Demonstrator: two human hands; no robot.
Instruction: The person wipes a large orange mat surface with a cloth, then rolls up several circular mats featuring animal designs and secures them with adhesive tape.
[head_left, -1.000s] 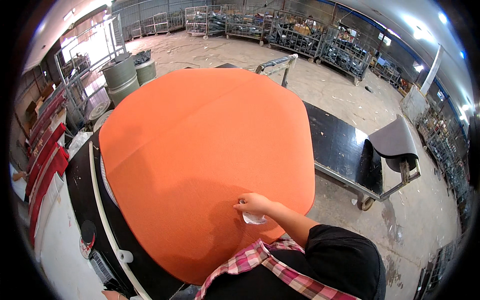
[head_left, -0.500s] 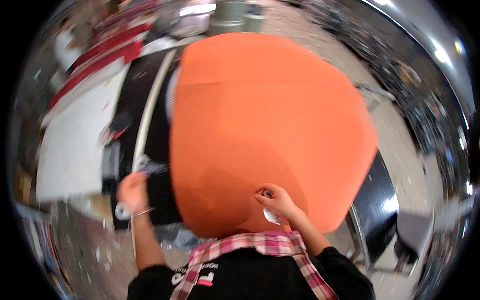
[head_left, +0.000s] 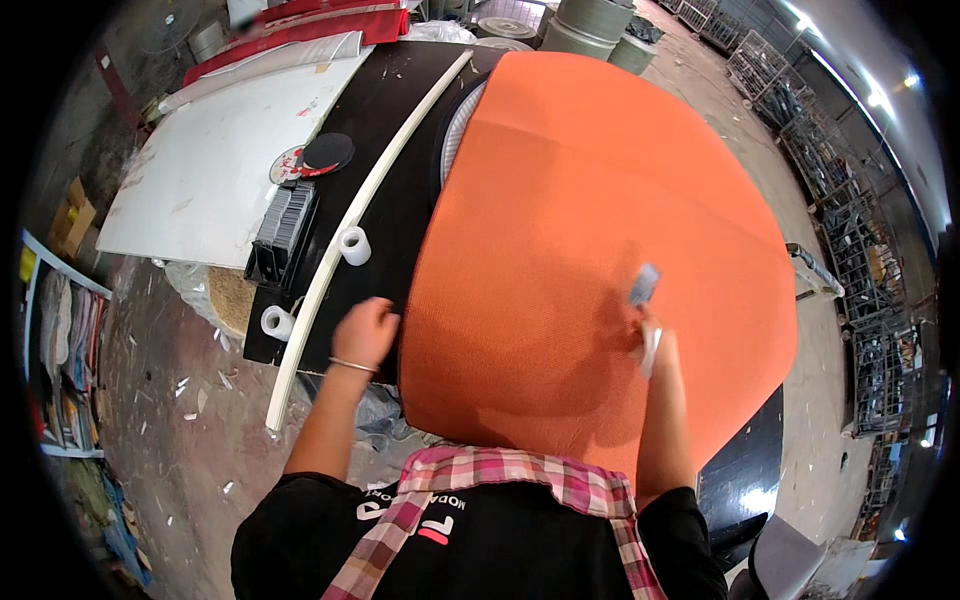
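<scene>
A large orange fabric-like sheet (head_left: 600, 180) with rounded edges spreads over a round table in front of me. My right hand (head_left: 655, 345) is raised over its right part, closed on a small flat grey piece (head_left: 645, 285), blurred by motion. A whitish strip (head_left: 650, 352) lies along that hand, and I cannot tell whether it is held. My left hand (head_left: 367, 330) is beside the sheet's left edge, over the black tabletop, with its fingers curled. Its fingertips are partly hidden, so whether it pinches anything does not show.
White rolls (head_left: 354, 246) stand near a long pale strip (head_left: 350, 215). Beyond it are a black rack of grey pieces (head_left: 285, 225), a dark round disc (head_left: 328, 152) and a white board (head_left: 220, 165). A grey chair (head_left: 785, 560) stands at lower right.
My view has shifted. The right hand has moved forward over the sheet with a grey piece in it. A greyish thing beside the left hand no longer shows there; that hand is now nearer the sheet's edge.
</scene>
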